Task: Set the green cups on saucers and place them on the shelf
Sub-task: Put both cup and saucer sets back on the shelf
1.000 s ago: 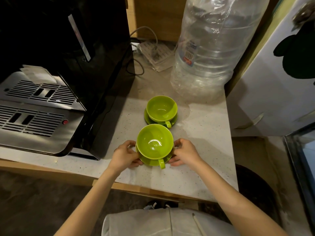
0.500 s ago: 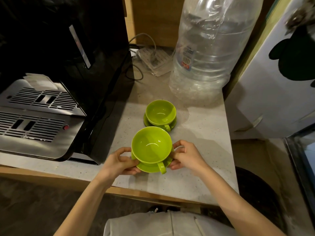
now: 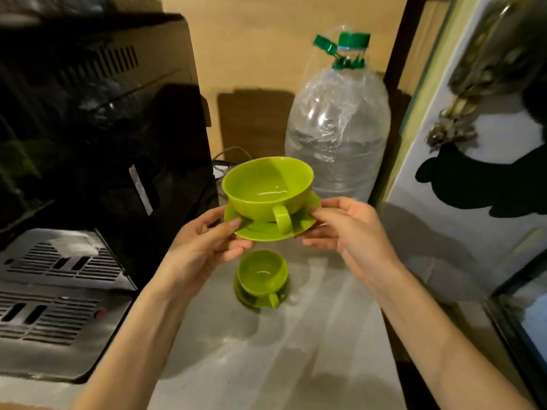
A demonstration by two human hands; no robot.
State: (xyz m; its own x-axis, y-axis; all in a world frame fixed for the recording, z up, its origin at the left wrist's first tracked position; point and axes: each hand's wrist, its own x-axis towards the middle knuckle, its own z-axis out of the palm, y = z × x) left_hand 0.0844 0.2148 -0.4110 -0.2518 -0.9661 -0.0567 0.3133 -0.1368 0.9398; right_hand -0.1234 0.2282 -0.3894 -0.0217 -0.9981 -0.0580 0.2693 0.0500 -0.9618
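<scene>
head view: the near cup (image 3: 268, 186) and its saucer (image 3: 270, 229) have been lifted off the surface (image 3: 296, 350) since a second ago, when the pair was sat on it between both hands. the set is now held in the air, above and slightly beyond the second set, in front of the water bottle (image 3: 337, 137). the camera has also been tilted up (bottle cap is now in frame).

grip: the saucer rim is pinched by the left hand (image 3: 204, 241) on its left edge, thumb on top and fingers underneath, and by the right hand (image 3: 346, 229) on its right edge, same pinch. the cup itself is not touched; it is only carried by the saucer, handle turned toward the person. the saucer is tipped a little toward the camera.

meaning for the task: the cup-on-saucer step is judged done for both sets; the carry to the shelf is judged begun for the first. no shelf can be identified in this view, so the target is unknown.

count:
- green cups: 2 (one held, second cup (image 3: 262, 272) on the surface)
- saucers: 2 (one held, second saucer (image 3: 251, 297) under the resting cup)
- water bottles: 1
- coffee machines (image 3: 97, 137): 1, left of the sets
- hands: 2, both occupied

risk: cup is loose on a tipped saucer, so sliding is possible.
</scene>
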